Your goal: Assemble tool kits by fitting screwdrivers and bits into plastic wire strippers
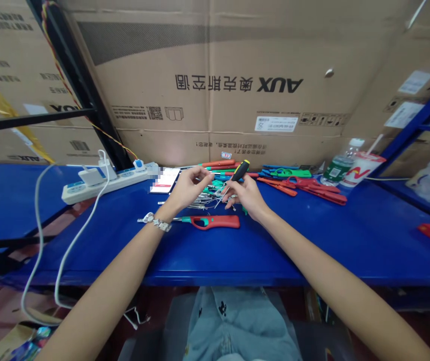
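Note:
My right hand is closed on a screwdriver with a black and yellow handle; its thin shaft slants down to the left. My left hand is beside it over a pile of small metal and green parts, thumb and fingers drawn together in a pinch. Whatever may be between those fingertips is too small to make out. Just in front of both hands lies a red long-necked lighter with a teal trigger, its metal neck reaching toward my left wrist.
Red lighter shells, orange pieces and a green piece lie to the right. Behind them stand a bottle and a paper cup. A corded power strip sits left. Large cardboard boxes wall the back.

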`<action>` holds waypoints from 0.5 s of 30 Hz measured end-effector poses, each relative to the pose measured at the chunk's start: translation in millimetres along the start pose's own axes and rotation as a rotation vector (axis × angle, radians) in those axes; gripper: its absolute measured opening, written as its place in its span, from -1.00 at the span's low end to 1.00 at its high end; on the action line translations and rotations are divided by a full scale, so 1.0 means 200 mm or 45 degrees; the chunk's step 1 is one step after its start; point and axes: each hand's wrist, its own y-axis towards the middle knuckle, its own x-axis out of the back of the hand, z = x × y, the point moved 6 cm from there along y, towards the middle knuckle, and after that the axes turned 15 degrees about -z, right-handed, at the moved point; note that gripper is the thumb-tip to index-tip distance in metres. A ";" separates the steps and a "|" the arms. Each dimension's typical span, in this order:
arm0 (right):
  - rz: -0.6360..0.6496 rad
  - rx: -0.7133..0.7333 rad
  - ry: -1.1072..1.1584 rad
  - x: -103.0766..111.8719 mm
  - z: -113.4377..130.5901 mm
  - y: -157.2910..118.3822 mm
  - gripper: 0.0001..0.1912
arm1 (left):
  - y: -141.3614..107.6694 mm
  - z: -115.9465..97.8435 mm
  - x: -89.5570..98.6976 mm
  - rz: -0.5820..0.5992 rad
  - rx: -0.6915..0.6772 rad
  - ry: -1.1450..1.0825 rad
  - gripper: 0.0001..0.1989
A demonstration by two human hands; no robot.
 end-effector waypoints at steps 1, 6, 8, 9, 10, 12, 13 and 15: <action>0.005 0.022 -0.005 0.00 -0.01 0.00 -0.68 | -0.02 0.01 0.02 0.097 -0.043 0.086 -0.80; 0.041 0.153 0.003 -0.03 -0.03 0.00 -0.57 | -0.15 0.10 0.04 0.660 -0.128 0.346 -0.87; 0.048 0.160 0.014 -0.03 -0.04 -0.01 -0.55 | -0.16 0.11 0.02 0.766 -0.182 0.401 -0.87; 0.052 0.157 0.015 -0.03 -0.05 0.00 -0.55 | -0.16 0.12 0.01 0.803 -0.202 0.428 -0.86; 0.053 0.154 0.013 -0.03 -0.05 0.00 -0.55 | -0.16 0.12 -0.01 0.843 -0.212 0.457 -0.85; 0.055 0.158 0.006 -0.02 -0.06 0.00 -0.54 | -0.14 0.14 -0.04 0.932 -0.210 0.518 -0.82; 0.055 0.164 0.003 -0.02 -0.06 0.01 -0.54 | -0.14 0.14 -0.04 0.975 -0.198 0.541 -0.82; 0.058 0.178 -0.001 -0.02 -0.06 0.01 -0.55 | -0.14 0.14 -0.05 1.037 -0.174 0.559 -0.81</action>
